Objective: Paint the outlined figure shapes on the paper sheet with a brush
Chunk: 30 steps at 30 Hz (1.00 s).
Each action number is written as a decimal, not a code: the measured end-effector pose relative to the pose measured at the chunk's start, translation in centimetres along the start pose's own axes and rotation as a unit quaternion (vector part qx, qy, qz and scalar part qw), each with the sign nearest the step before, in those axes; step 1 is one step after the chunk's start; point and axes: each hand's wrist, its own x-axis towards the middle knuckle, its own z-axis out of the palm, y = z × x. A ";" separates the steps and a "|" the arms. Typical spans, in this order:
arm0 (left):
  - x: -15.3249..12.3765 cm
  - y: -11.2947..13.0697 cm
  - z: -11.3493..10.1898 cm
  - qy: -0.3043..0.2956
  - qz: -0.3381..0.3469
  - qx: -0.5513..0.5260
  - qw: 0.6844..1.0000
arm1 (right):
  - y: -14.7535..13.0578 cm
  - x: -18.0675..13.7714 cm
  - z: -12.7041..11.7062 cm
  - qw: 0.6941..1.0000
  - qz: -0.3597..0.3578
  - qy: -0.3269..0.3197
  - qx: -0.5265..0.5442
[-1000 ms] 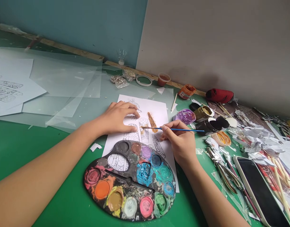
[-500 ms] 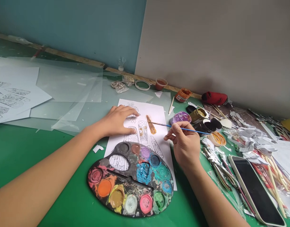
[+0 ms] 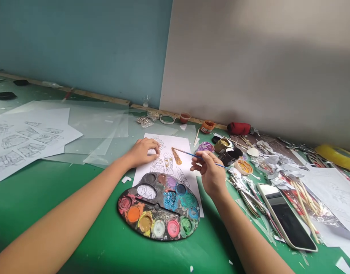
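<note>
A green table (image 3: 34,198) meets a teal wall (image 3: 77,45) and grey board (image 3: 263,64).

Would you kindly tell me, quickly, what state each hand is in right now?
Left hand: open, holding nothing, fingers resting on the printed sheet.
Right hand: closed on the thin blue paintbrush.

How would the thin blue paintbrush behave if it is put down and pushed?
The paintbrush looks thin and round, so it would probably roll on the smooth green table. It seems light: the right hand holds it with fingertips only.
</note>
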 end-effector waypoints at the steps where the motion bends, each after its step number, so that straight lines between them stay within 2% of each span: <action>1: -0.1 0.0 0.0 0.007 0.000 0.000 1.000 | 0.0 -0.1 0.0 1.000 -0.003 -0.003 -0.004; 4: -0.1 0.2 -0.1 0.015 -0.005 0.006 1.000 | -0.7 -0.1 0.2 0.999 -0.036 -0.008 -0.020; 7: 0.0 0.3 -0.1 0.015 -0.016 0.013 1.000 | -2.8 1.4 0.9 0.993 -0.103 -0.003 -0.056; 10: 0.3 0.4 0.0 0.022 -0.028 0.021 0.999 | -5.6 5.5 2.4 0.973 -0.182 0.029 -0.137; 12: 0.4 0.3 0.1 0.028 -0.035 0.020 0.999 | -7.0 9.4 3.7 0.953 -0.204 0.059 -0.219; 15: 0.5 0.1 0.3 0.028 -0.039 0.005 0.999 | -7.2 15.5 5.0 0.930 -0.134 0.084 -0.333; 16: 0.5 0.0 0.4 0.029 -0.039 0.001 0.999 | -6.8 17.2 5.2 0.922 -0.100 0.085 -0.365; 19: 0.5 -0.3 0.6 0.040 -0.041 0.000 0.998 | -4.8 21.1 5.1 0.910 -0.058 0.086 -0.401; 24: 0.4 -0.3 0.8 0.037 -0.041 -0.002 0.998 | -2.3 23.8 4.4 0.890 0.009 0.068 -0.452; 30: 0.3 -0.1 0.9 0.036 -0.044 -0.005 0.998 | -3.1 24.6 5.0 0.863 0.030 0.023 -0.504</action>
